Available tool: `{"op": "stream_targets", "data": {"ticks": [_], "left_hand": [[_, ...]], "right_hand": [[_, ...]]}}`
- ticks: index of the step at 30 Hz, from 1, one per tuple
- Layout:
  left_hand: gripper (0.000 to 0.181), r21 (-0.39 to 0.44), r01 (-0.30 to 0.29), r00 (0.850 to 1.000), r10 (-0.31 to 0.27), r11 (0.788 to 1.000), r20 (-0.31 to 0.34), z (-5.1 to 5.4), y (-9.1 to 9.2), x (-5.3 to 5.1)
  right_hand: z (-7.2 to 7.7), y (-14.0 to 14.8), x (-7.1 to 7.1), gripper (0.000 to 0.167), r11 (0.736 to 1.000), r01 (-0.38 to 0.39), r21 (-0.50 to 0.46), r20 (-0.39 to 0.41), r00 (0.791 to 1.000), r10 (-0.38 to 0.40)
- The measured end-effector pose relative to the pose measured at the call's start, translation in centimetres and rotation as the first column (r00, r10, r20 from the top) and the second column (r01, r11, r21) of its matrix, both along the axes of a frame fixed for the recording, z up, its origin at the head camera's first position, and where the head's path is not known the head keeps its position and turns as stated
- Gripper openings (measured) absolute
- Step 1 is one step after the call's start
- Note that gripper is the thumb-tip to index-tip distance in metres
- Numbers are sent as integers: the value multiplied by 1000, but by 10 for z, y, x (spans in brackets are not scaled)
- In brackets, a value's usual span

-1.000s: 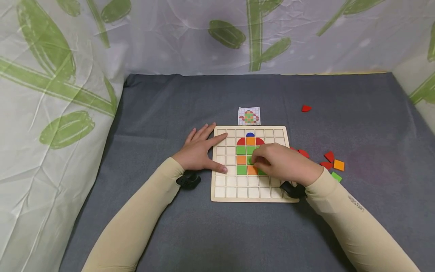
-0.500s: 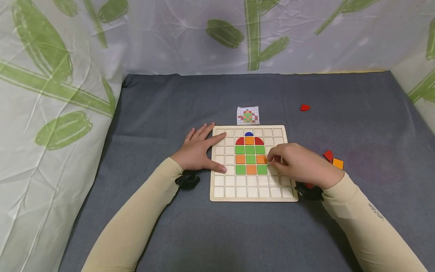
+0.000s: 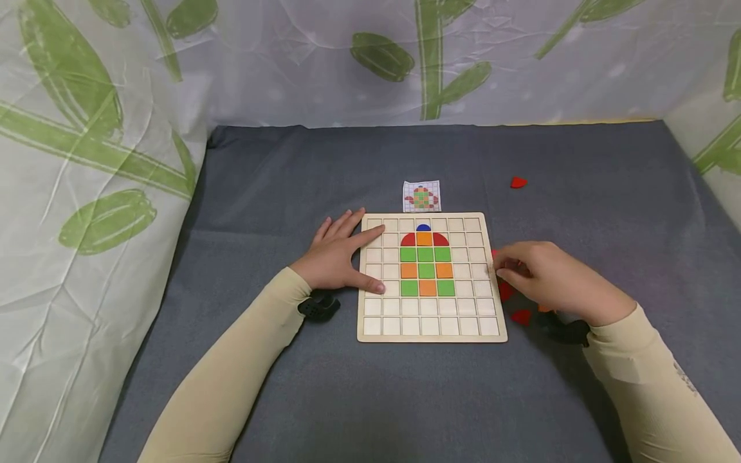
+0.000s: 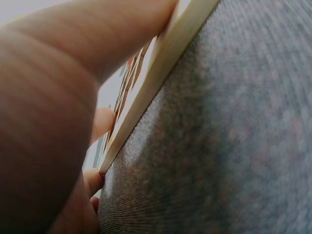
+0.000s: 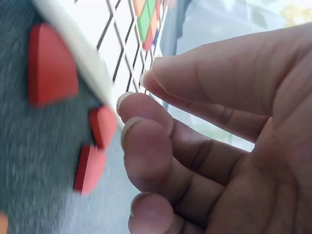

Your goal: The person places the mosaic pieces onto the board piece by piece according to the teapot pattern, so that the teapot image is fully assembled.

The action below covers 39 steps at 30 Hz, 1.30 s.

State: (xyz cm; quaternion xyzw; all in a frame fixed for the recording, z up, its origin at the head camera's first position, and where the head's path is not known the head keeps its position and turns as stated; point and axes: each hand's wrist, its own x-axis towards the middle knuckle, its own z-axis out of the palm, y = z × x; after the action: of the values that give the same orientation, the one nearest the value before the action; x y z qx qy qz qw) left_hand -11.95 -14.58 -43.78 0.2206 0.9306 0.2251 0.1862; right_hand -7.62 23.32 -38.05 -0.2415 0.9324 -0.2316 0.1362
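While spread left hand [image 3: 332,260] rests on grid board [image 3: 431,338], likely steadying it, relaxed right hand [image 3: 544,276] hovers empty.

The head camera looks forward and down from well above the whole board [image 3: 429,326]. Low and close, the left wrist camera [image 3: 320,307] skims its left edge; the right wrist camera [image 3: 561,330] faces its right edge, which the head view shares.

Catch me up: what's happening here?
A person's left hand rests over the left edge of a gridded board. The right hand, seemingly empty, is by the right edge, near loose red pieces. Blue, red, orange and green tiles sit in three columns; much of the board is bare. A patterned card lies just beyond it.
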Motion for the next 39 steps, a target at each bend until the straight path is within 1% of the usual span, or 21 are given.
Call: {"op": "stream_targets", "data": {"ticks": [7, 12, 15, 22, 28, 32, 39], "left_hand": [[117, 3, 2, 1000, -2, 1000, 2, 1, 0, 1], [116, -6, 3, 1000, -3, 1000, 1, 0, 1, 1], [116, -13, 2, 1000, -2, 1000, 1, -1, 1, 1], [117, -19, 3, 1000, -3, 1000, -3, -1, 2, 1], [117, -12, -2, 1000, 2, 1000, 3, -1, 2, 0], [117, -12, -1, 1000, 1, 1000, -1, -1, 1, 0], [118, -13, -1, 1000, 1, 1000, -5, -3, 0, -1]], "right_hand": [[0, 21, 4, 10, 997, 64, 31, 16, 998, -64], [-4, 32, 11, 11, 996, 81, 47, 37, 996, -83], [-7, 38, 16, 12, 995, 89, 49, 25, 996, -90], [-11, 49, 28, 12, 993, 104, 55, -30, 994, -102], [-10, 55, 35, 18, 990, 133, 55, -3, 991, -133], [-9, 58, 38, 21, 989, 133, 58, 0, 991, -133], [-13, 60, 40, 25, 992, 112, 55, 38, 993, -114]]}}
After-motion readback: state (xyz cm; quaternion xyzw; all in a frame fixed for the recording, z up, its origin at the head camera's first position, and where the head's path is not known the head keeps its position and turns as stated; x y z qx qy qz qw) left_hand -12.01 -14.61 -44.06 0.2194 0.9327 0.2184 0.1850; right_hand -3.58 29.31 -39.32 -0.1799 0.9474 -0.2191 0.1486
